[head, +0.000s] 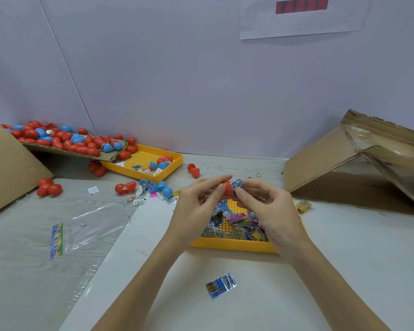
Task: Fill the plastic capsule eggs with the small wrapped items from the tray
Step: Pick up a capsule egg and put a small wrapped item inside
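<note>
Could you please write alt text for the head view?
Two hands push a wrapped packet into a red capsule half: left hand holding the half, right hand pinching the packet. Below sits a yellow tray of packets.

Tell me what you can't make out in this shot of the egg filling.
- Red egg half, head view: the left hand and right hand cover most of it, so its contents are unseen.
- Wrapped item: print too small to read.
- Yellow tray: hands hide its middle and right side.
- Right cardboard box: cut off by the frame edge.
</note>
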The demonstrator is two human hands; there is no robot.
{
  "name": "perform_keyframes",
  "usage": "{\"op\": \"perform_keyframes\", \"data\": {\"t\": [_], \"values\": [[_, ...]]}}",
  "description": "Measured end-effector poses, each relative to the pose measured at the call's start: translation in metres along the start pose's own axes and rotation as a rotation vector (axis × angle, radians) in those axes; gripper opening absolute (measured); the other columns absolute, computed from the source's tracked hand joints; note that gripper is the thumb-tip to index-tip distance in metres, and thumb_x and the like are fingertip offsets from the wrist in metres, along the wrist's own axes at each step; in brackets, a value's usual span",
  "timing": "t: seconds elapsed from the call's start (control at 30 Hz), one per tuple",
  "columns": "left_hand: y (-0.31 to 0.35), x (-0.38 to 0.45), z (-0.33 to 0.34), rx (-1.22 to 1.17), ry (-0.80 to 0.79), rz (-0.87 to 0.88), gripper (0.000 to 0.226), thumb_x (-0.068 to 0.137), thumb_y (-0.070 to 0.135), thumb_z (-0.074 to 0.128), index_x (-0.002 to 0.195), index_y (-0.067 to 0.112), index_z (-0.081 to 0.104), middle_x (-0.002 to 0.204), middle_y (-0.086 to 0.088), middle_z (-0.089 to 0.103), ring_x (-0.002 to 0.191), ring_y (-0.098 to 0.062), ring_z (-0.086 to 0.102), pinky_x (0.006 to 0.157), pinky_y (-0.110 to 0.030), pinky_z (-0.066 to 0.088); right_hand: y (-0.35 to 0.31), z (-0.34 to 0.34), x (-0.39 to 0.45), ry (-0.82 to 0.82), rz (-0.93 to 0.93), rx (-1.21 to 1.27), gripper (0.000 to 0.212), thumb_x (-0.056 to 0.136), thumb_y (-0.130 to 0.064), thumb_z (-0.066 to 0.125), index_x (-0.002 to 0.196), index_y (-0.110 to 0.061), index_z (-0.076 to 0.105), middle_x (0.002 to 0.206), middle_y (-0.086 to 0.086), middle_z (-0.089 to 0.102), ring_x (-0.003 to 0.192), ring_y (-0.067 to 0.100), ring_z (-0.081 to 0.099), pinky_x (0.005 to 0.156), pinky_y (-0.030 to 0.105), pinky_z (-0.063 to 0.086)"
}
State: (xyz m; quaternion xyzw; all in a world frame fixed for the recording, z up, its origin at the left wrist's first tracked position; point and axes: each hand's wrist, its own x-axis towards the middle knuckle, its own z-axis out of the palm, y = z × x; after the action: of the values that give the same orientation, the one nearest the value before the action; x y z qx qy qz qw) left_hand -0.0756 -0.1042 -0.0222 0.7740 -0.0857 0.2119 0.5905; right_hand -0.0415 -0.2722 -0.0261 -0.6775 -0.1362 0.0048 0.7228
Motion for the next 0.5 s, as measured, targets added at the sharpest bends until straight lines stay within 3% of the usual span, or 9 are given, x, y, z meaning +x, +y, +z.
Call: {"op": "perform_keyframes", "data": {"t": [0.17,0.3,0.4,0.5], "values": [[0.0,-0.002,0.002,-0.044,0.028,0.008,0.031,0.099,0.018,0.062,0.129,0.023,0.068,0.111,0.005,0.075,0.105,-0.009,0.07,0.087,-0.024,0.058,-0.001,0.001,-0.002,-0.043,0.023,-0.014,0.029,0.082,-0.034,0.079,0.11,-0.025,0.074,0.1,-0.001,0.079,0.093,0.015,0.076,0.084,0.03,0.062],[-0.001,-0.003,0.004,-0.04,0.111,0.027,0.023,0.095,0.023,0.07,0.118,0.023,0.072,0.105,0.013,0.076,0.104,-0.006,0.071,0.089,-0.027,0.059,0.001,0.004,-0.004,-0.03,0.009,-0.019,0.022,0.089,-0.022,0.078,0.11,-0.02,0.074,0.098,0.002,0.079,0.094,0.016,0.076,0.086,0.032,0.062],[0.0,-0.003,0.005,-0.046,0.059,0.017,0.032,0.093,0.029,0.071,0.125,0.028,0.07,0.114,0.017,0.073,0.111,-0.005,0.067,0.091,-0.026,0.058,-0.004,0.005,-0.004,-0.022,0.053,0.079,0.026,0.092,-0.023,0.073,0.116,-0.014,0.072,0.1,0.005,0.079,0.096,0.018,0.076,0.086,0.03,0.062],[0.001,-0.005,0.008,0.003,-0.015,0.066,0.038,0.094,0.03,0.069,0.131,0.028,0.065,0.122,0.014,0.069,0.116,-0.01,0.064,0.093,-0.026,0.056,-0.01,0.003,-0.004,-0.143,0.197,0.203,0.032,0.098,-0.025,0.065,0.122,-0.004,0.069,0.106,0.013,0.077,0.097,0.024,0.075,0.085,0.034,0.061]]}}
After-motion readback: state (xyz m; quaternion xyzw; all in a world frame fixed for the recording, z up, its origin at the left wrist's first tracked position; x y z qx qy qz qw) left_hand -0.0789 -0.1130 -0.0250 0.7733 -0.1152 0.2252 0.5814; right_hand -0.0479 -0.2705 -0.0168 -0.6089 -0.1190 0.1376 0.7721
